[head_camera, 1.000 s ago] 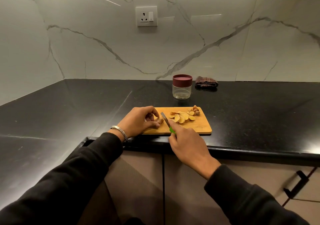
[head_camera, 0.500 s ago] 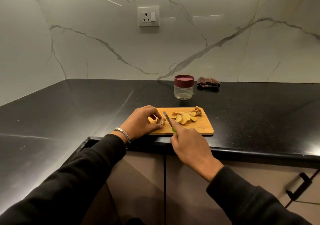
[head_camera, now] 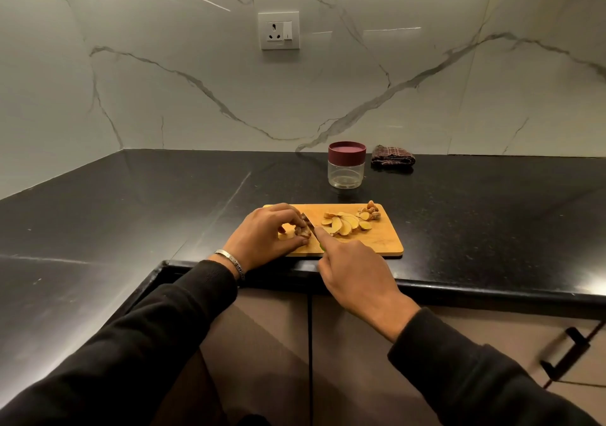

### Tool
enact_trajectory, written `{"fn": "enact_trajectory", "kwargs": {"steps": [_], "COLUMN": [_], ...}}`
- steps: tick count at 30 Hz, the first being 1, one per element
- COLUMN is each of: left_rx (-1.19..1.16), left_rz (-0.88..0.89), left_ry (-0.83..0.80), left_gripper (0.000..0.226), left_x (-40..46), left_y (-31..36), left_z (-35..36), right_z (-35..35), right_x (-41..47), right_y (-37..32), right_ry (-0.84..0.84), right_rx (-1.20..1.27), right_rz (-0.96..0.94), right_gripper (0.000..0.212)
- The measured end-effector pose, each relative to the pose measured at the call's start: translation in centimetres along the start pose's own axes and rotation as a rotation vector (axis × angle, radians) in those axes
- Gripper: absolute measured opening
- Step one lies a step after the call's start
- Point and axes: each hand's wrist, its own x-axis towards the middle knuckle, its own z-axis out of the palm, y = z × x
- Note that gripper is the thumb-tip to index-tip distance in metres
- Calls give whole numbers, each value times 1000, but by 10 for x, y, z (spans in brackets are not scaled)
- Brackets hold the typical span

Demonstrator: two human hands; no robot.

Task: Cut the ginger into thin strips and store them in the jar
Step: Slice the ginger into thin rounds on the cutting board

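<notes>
Big black desk [head_camera: 131, 202], with a wooden board [head_camera: 387, 242] near the front edge. Behind the board, a jar [head_camera: 346, 169] with lid on, nothing inside yet. Left hand [head_camera: 265, 238] pinching a ginger lump [head_camera: 303, 230] on the board. Right hand [head_camera: 357, 278] wrapped round a knife [head_camera: 310, 224], blade at the lump. Flat slices [head_camera: 344, 225] and scraps [head_camera: 370, 212] lying beside. No thin strips yet, so probably not even halfway.

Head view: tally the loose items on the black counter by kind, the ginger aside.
Cutting board: 1
Knife: 1
Jar with maroon lid: 1
Checked cloth: 1
Total: 4
</notes>
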Motion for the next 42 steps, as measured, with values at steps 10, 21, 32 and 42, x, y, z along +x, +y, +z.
{"fn": "enact_trajectory", "kwargs": {"steps": [10,21,32,42], "left_rx": [24,41,36,2], "left_rz": [36,56,31,7], "left_ry": [17,28,36,79], "left_gripper": [23,24,23,29], "left_x": [-1,-1,2,-2], "left_y": [-6,-7,-6,-9], "left_z": [1,2,5,7], "right_z": [3,7,6,3], "right_x": [4,28,33,13], "right_y": [2,4,10,9], "right_ry": [-13,-47,-139,-195], "right_rx": [-7,28,0,-12], "right_rz": [-35,-59,-50,-58], "right_gripper": [55,52,55,56]}}
